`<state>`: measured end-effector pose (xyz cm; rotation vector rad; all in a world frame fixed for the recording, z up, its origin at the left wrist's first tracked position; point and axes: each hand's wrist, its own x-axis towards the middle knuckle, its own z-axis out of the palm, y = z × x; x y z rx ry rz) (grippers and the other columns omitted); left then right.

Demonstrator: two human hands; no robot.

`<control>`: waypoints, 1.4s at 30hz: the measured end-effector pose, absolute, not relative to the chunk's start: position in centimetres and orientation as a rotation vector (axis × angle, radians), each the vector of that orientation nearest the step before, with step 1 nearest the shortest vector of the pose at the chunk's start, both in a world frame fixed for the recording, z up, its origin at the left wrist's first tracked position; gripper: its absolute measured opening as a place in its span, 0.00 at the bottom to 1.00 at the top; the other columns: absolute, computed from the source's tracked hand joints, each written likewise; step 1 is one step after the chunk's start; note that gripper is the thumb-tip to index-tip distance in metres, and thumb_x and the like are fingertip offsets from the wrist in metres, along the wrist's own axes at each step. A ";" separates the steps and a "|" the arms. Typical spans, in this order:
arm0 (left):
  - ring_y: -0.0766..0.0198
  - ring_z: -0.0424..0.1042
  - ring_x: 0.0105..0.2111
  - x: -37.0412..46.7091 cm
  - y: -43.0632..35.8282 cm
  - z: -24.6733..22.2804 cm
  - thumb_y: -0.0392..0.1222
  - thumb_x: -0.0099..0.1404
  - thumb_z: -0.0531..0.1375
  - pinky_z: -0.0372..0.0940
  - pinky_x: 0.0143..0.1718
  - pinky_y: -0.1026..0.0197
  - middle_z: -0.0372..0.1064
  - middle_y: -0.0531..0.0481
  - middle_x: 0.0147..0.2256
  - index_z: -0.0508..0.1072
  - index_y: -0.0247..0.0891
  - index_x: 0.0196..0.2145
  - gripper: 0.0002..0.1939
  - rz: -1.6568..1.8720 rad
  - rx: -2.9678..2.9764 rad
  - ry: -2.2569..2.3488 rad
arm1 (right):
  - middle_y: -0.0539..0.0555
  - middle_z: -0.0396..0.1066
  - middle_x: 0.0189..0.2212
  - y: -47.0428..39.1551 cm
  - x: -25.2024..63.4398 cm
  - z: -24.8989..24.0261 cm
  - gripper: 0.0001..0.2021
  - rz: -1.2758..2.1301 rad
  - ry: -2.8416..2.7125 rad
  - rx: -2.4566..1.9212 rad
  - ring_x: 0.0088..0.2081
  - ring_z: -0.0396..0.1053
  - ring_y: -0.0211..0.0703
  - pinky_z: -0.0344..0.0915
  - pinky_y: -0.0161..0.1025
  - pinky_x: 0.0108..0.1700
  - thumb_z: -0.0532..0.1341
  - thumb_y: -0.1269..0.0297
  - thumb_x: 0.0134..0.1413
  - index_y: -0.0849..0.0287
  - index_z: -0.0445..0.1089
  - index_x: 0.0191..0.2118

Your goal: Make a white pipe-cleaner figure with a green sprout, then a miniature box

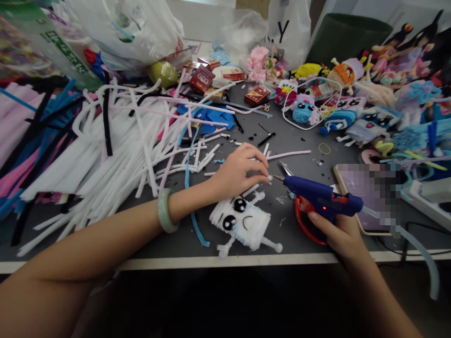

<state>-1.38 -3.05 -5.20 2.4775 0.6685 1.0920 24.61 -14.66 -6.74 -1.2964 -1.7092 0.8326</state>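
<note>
Head view: left hand (pixel 239 171) pinches tiny white fuzzy tuft (pixel 270 178); right hand (pixel 343 234) near surface's (pixel 158 264) front edge, gripping blue plastic glue gun (pixel 310 190), should dab sparingly.

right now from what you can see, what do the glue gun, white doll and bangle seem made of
Glue gun: likely hard plastic, smooth blue body, with a metallic-looking nozzle. White doll: probably fuzzy chenille stems, judging by its soft ridged rows. Bangle: perhaps jade or a lookalike; pale green and glossy, so stone, glass or resin stays open.
</note>
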 end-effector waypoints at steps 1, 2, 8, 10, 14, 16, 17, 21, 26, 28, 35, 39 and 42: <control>0.58 0.69 0.43 -1.4 -3.0 -5.2 0.41 0.63 0.65 0.65 0.49 0.54 0.75 0.47 0.37 0.78 0.37 0.30 0.06 1.088 2.470 0.674 | 0.49 0.77 0.33 -14.7 24.6 -6.7 0.04 0.832 -1.708 -1.297 0.35 0.74 0.41 0.70 0.35 0.39 0.64 0.63 0.58 0.52 0.75 0.39; 0.58 0.69 0.43 -1.4 -3.0 -5.2 0.41 0.63 0.65 0.65 0.49 0.54 0.75 0.47 0.37 0.78 0.37 0.30 0.06 1.085 2.461 0.680 | 0.49 0.77 0.33 -14.7 24.6 -6.7 0.04 0.834 -1.707 -1.298 0.35 0.74 0.41 0.70 0.35 0.39 0.64 0.63 0.58 0.52 0.75 0.39; 0.59 0.70 0.42 -1.4 -3.0 -5.2 0.40 0.63 0.65 0.65 0.49 0.54 0.75 0.48 0.37 0.78 0.38 0.30 0.05 1.085 2.424 0.699 | 0.50 0.77 0.33 -14.8 24.7 -6.7 0.04 0.839 -1.700 -1.304 0.35 0.74 0.42 0.70 0.36 0.40 0.64 0.62 0.58 0.52 0.75 0.39; 0.60 0.70 0.41 -1.4 -3.0 -5.2 0.40 0.63 0.65 0.64 0.49 0.54 0.75 0.48 0.36 0.78 0.38 0.30 0.05 1.084 2.423 0.703 | 0.51 0.77 0.33 -14.8 24.6 -6.6 0.04 0.846 -1.694 -1.311 0.35 0.75 0.43 0.71 0.37 0.40 0.64 0.62 0.58 0.53 0.75 0.39; 0.60 0.71 0.41 -1.5 -2.9 -5.2 0.40 0.63 0.65 0.64 0.48 0.54 0.75 0.48 0.36 0.78 0.37 0.30 0.06 1.076 2.422 0.708 | 0.51 0.77 0.33 -14.7 24.5 -6.4 0.05 0.838 -1.702 -1.315 0.35 0.75 0.43 0.71 0.38 0.40 0.64 0.61 0.57 0.54 0.75 0.38; 0.60 0.70 0.41 -1.5 -2.9 -5.2 0.41 0.63 0.65 0.64 0.48 0.54 0.75 0.47 0.37 0.78 0.37 0.30 0.06 1.073 2.417 0.716 | 0.52 0.77 0.33 -14.7 24.4 -6.4 0.05 0.836 -1.708 -1.320 0.35 0.75 0.44 0.71 0.38 0.39 0.64 0.61 0.57 0.54 0.75 0.37; 0.59 0.70 0.41 -1.5 -2.9 -5.2 0.41 0.63 0.65 0.64 0.48 0.54 0.75 0.47 0.37 0.78 0.37 0.30 0.06 1.073 2.415 0.721 | 0.52 0.77 0.33 -14.6 24.4 -6.4 0.06 0.835 -1.706 -1.326 0.35 0.75 0.45 0.71 0.39 0.39 0.64 0.60 0.57 0.55 0.75 0.38; 0.59 0.70 0.42 -1.5 -3.0 -5.2 0.41 0.63 0.65 0.64 0.49 0.54 0.75 0.47 0.37 0.78 0.37 0.30 0.07 1.067 2.406 0.730 | 0.53 0.77 0.33 -14.6 24.4 -6.4 0.06 0.836 -1.706 -1.342 0.35 0.75 0.46 0.71 0.40 0.40 0.64 0.60 0.57 0.55 0.75 0.38; 0.59 0.70 0.42 -1.5 -3.0 -5.1 0.41 0.63 0.64 0.64 0.49 0.53 0.75 0.47 0.37 0.78 0.38 0.30 0.06 1.046 2.405 0.749 | 0.53 0.77 0.33 -14.7 24.5 -6.3 0.06 0.843 -1.707 -1.344 0.35 0.75 0.46 0.72 0.41 0.39 0.64 0.60 0.57 0.55 0.75 0.37; 0.59 0.70 0.42 -1.5 -3.0 -5.1 0.40 0.63 0.64 0.64 0.49 0.53 0.75 0.47 0.37 0.78 0.37 0.30 0.06 1.048 2.409 0.744 | 0.53 0.77 0.33 -14.7 24.5 -6.3 0.06 0.836 -1.709 -1.350 0.35 0.75 0.47 0.72 0.41 0.39 0.64 0.59 0.57 0.55 0.75 0.37; 0.58 0.70 0.42 -1.5 -3.0 -5.0 0.40 0.64 0.64 0.63 0.50 0.53 0.75 0.46 0.37 0.78 0.37 0.30 0.06 1.024 2.414 0.747 | 0.52 0.77 0.32 -14.6 24.5 -6.4 0.06 0.829 -1.734 -1.345 0.35 0.75 0.46 0.71 0.40 0.40 0.64 0.60 0.57 0.55 0.75 0.37; 0.59 0.70 0.42 -1.5 -3.0 -5.0 0.40 0.64 0.64 0.64 0.50 0.53 0.75 0.47 0.37 0.78 0.37 0.30 0.06 1.026 2.421 0.747 | 0.52 0.77 0.33 -14.7 24.6 -6.4 0.05 0.820 -1.746 -1.328 0.35 0.75 0.45 0.71 0.39 0.39 0.64 0.61 0.57 0.55 0.75 0.37; 0.59 0.70 0.43 -1.4 -3.0 -5.0 0.40 0.64 0.64 0.64 0.50 0.52 0.75 0.48 0.37 0.77 0.38 0.29 0.06 1.015 2.415 0.756 | 0.54 0.77 0.33 -14.7 24.7 -6.4 0.06 0.827 -1.752 -1.348 0.35 0.75 0.46 0.72 0.41 0.40 0.64 0.60 0.57 0.56 0.75 0.37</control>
